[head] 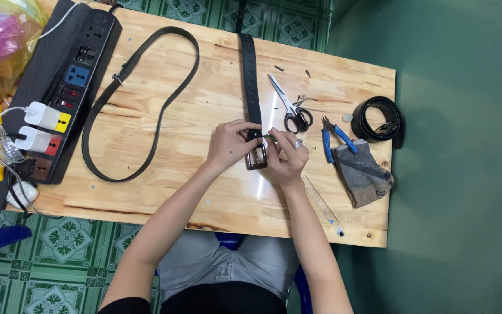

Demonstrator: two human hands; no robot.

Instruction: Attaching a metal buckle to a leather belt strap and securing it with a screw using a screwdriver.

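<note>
Mid-tabletop, left hand [229,145] pinches the metal buckle [256,157] on the black belt [250,81]; right hand [284,156] nips something small beside it. Strap looks floppy, buckle stiff — the buckle frame gives the firmest grip.

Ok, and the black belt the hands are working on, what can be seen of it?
The black belt is a flat, leather-looking strap lying straight down the wooden table, its far end past the table edge. A dark rectangular buckle sits at its near end. The left hand pinches it beside the buckle; the right hand touches from the other side.
</note>
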